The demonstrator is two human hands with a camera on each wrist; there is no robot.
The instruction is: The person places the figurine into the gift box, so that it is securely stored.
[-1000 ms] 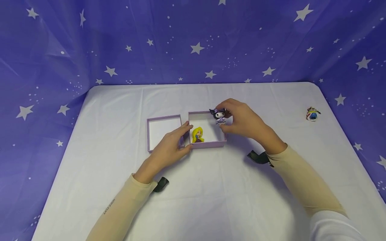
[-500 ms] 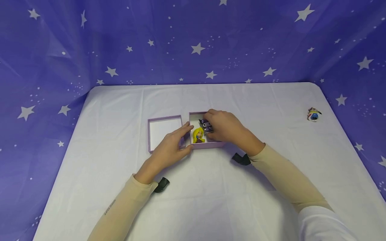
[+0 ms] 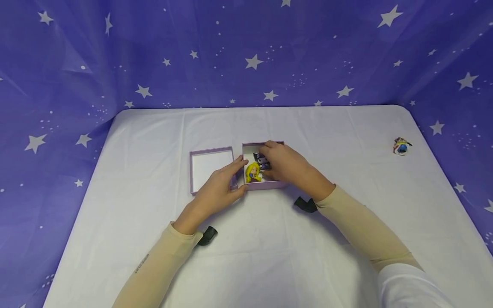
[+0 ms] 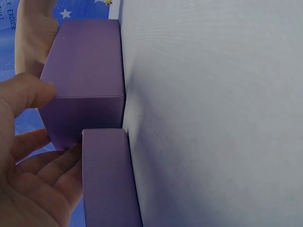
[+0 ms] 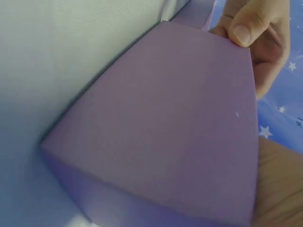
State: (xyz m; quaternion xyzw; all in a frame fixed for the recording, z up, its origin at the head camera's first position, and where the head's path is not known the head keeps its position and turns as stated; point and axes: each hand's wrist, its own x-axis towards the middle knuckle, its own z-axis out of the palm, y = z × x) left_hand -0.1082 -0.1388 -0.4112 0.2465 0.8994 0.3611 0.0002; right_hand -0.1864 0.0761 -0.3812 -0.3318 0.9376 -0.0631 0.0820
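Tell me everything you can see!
Tablecloth: one, white, underneath
Starry backdrop: one, blue-purple, behind
Open box: one, purple, middle
Shallow tray: one, purple and white, left of box
Yellow-haired figure: one, yellow, in box
Dark figure: one, black and purple, in box
Small figure: one, multicoloured, far right
Sleeves: two, tan, left and right
White sleeve: one, white, lower right
Black pieces: two, black, at sleeves
Left hand: one, holding box
Right hand: one, pinching dark figure

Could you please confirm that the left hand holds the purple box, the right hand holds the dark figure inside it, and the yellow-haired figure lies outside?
Not quite: the head view shows the yellow-haired figure inside the purple box. The left hand holds the box, and the right hand the dark figure.
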